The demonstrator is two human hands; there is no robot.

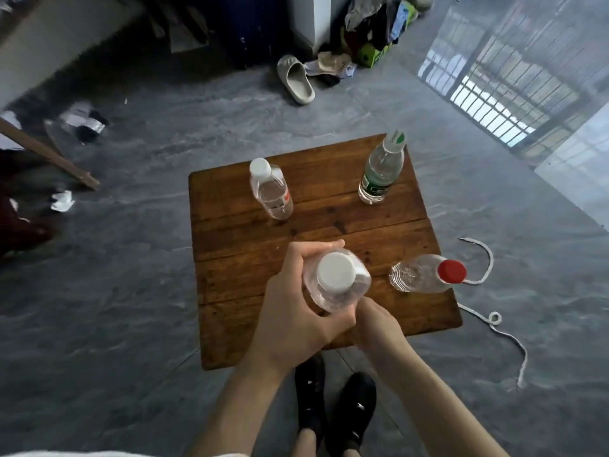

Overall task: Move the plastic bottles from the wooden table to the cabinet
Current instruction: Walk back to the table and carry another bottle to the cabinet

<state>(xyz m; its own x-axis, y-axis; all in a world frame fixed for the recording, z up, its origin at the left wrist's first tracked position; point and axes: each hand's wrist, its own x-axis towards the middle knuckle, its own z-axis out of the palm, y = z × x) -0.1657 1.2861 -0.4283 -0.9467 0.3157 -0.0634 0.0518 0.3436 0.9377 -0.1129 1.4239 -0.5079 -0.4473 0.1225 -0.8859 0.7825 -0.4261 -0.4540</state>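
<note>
Our left hand curls around a white-capped bottle at lower centre, above the wooden table; our right hand touches its underside, grip unclear. Three bottles stand behind: red-capped, green-labelled, white-capped.

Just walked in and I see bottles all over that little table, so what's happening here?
A person is standing at a low wooden table and holding a clear white-capped bottle above it. The left hand grips its side, and the right hand holds it from below. Three more bottles stand on the table: a white-capped one, a green-labelled one and a red-capped one. No cabinet is in view.
</note>
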